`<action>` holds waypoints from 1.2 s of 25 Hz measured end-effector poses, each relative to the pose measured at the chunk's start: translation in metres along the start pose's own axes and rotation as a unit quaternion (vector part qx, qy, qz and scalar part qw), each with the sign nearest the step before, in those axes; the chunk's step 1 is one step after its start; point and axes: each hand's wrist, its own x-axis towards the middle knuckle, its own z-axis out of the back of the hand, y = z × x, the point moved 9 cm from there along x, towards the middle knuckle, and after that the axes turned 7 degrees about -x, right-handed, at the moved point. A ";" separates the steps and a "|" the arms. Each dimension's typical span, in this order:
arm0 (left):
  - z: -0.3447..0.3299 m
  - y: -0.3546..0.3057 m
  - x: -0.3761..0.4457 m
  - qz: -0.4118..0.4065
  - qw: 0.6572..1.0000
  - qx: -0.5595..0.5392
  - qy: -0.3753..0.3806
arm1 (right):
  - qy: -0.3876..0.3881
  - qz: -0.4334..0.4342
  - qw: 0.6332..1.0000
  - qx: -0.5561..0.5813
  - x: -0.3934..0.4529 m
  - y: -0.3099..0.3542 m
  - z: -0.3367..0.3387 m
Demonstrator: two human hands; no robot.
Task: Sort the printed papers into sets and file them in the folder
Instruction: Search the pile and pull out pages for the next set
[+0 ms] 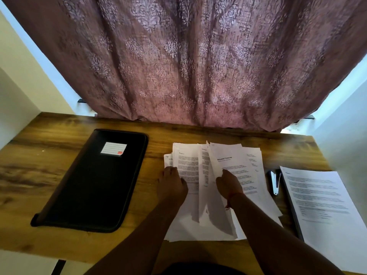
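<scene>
1. The print on the loose papers (200, 187) is too blurred to read.
2. The left hand (172, 184) and right hand (228, 183) cover parts of those sheets.
3. The right-hand stack (321, 205) runs off the picture's edge and hides part of the stapler (275, 181).
4. The curtain (188, 60) hides the bench's (49, 165) far edge.
</scene>
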 end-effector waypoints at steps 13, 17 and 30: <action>-0.008 0.005 0.008 0.034 0.999 -0.026 0.010 | 0.026 0.036 0.999 0.012 0.006 0.005 0.013; -0.003 -0.002 0.008 0.004 1.000 0.009 -0.005 | 0.028 0.034 0.999 0.018 0.005 0.006 0.013; -0.008 0.009 0.009 0.037 0.999 0.016 0.011 | 0.073 0.101 0.976 -0.180 -0.007 0.023 -0.003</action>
